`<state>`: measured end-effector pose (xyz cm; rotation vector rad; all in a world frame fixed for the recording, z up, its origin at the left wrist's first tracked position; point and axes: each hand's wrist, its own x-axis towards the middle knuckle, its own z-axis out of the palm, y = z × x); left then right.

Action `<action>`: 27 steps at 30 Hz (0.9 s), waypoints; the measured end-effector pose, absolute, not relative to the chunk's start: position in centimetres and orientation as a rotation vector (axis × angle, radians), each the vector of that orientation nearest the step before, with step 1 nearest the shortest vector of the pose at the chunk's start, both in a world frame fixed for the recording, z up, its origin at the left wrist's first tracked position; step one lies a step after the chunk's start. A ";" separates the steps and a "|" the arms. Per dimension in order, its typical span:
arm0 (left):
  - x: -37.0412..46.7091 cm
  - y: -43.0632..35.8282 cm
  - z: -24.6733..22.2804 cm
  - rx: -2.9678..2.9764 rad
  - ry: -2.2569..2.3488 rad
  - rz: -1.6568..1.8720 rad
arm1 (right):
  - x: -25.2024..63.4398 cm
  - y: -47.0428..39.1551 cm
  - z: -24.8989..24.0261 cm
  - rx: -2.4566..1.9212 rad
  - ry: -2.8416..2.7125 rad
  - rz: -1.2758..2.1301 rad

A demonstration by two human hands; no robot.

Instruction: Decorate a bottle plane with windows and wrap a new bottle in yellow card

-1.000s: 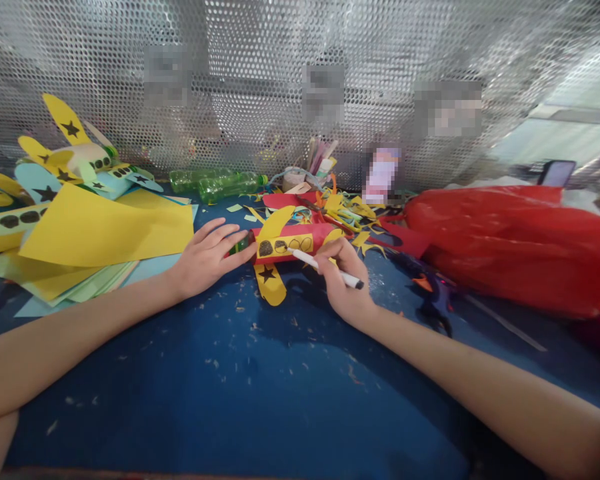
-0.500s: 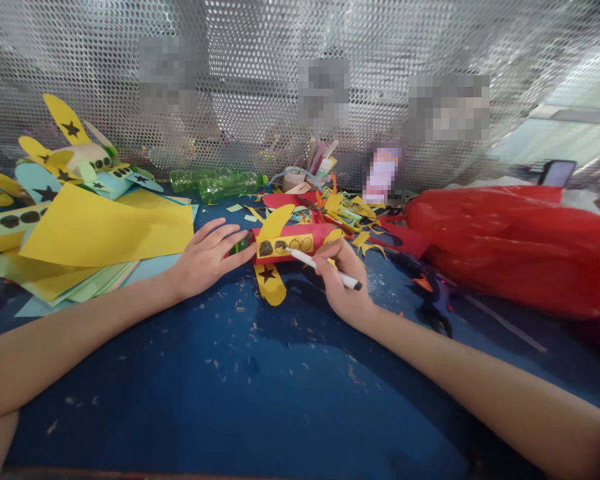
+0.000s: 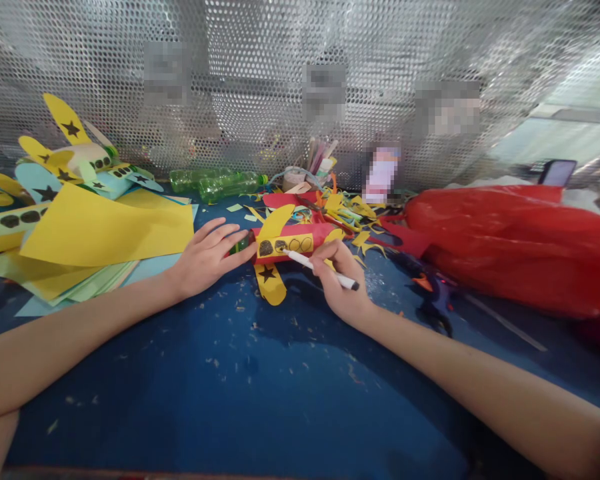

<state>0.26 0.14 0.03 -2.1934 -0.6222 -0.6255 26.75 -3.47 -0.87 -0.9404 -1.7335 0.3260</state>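
Observation:
A toy plane made from a bottle (image 3: 297, 230) lies on its side, wrapped in red paper with yellow wings, a black star and a yellow strip of windows. Two windows are dark with ink; the others are bare outlines. My left hand (image 3: 213, 257) holds the plane's green bottle end between thumb and fingers, its other fingers stretched out. In my right hand (image 3: 343, 273) is a white marker (image 3: 307, 262), pinched with its tip on the second window and its black end toward me.
Finished paper planes (image 3: 87, 160) and yellow sheets (image 3: 113, 230) lie on the left. Green bottles (image 3: 230, 185), paper scraps (image 3: 347, 207) and a pot of tools (image 3: 295, 179) are along the perforated metal wall (image 3: 260, 80). A red plastic bag (image 3: 510, 247) bulges at the right.
The marker tip has shifted slightly left and down within the second window, along with my right hand. My left hand and the plane stay in place.

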 end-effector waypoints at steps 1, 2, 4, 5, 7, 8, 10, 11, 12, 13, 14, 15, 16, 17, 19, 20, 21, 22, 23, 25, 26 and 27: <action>0.3 0.1 0.0 -2.193 -0.624 -0.625 | 26.7 -3.5 -0.8 -0.936 -1.733 0.320; 0.3 0.1 0.0 -2.192 -0.625 -0.623 | 26.7 -3.5 -0.8 -0.932 -1.734 0.318; 0.2 0.2 0.0 -2.190 -0.624 -0.617 | 26.6 -3.5 -0.7 -0.920 -1.747 0.328; 0.2 0.2 0.0 -2.191 -0.623 -0.614 | 26.6 -3.5 -0.7 -0.911 -1.753 0.338; 0.2 0.2 0.0 -2.197 -0.623 -0.609 | 26.6 -3.5 -0.7 -0.901 -1.757 0.357; 0.2 0.2 0.0 -2.200 -0.625 -0.608 | 26.6 -3.5 -0.7 -0.898 -1.756 0.362; 0.1 0.2 0.0 -2.199 -0.628 -0.610 | 26.6 -3.5 -0.7 -0.897 -1.766 0.367; 0.1 0.2 0.0 -2.196 -0.627 -0.612 | 26.6 -3.5 -0.8 -0.895 -1.777 0.368; 0.1 0.2 0.0 -2.193 -0.625 -0.612 | 26.6 -3.4 -0.8 -0.892 -1.786 0.366; 0.1 0.2 0.0 -2.190 -0.621 -0.615 | 26.6 -3.4 -0.8 -0.888 -1.788 0.361; 0.1 0.2 0.0 -2.190 -0.618 -0.616 | 26.6 -3.4 -0.8 -0.885 -1.785 0.357; 0.2 0.2 0.0 -2.192 -0.615 -0.617 | 26.6 -3.4 -0.8 -0.883 -1.778 0.355; 0.2 0.2 -0.1 -2.196 -0.615 -0.616 | 26.6 -3.4 -0.8 -0.883 -1.772 0.357; 0.2 0.3 -0.1 -2.200 -0.615 -0.616 | 26.6 -3.4 -0.8 -0.885 -1.769 0.362; 0.2 0.3 -0.2 -2.204 -0.618 -0.617 | 26.6 -3.4 -0.8 -0.887 -1.774 0.368; 0.2 0.3 -0.2 -2.204 -0.621 -0.619 | 26.6 -3.5 -0.7 -0.887 -1.780 0.365; 0.2 0.3 -0.2 -2.202 -0.624 -0.622 | 26.6 -3.5 -0.7 -0.886 -1.786 0.358; 0.2 0.3 -0.2 -2.202 -0.628 -0.622 | 26.6 -3.5 -0.7 -0.888 -1.792 0.350; 0.2 0.3 -0.1 -2.203 -0.632 -0.621 | 26.6 -3.6 -0.6 -0.892 -1.797 0.342; 0.2 0.3 -0.1 -2.207 -0.635 -0.618 | 26.6 -3.6 -0.6 -0.903 -1.806 0.338; 0.2 0.2 0.0 -2.208 -0.631 -0.617 | 26.6 -3.6 -0.5 -0.906 -1.807 0.338; 0.2 0.2 0.0 -2.208 -0.628 -0.617 | 26.6 -3.6 -0.5 -0.907 -1.808 0.340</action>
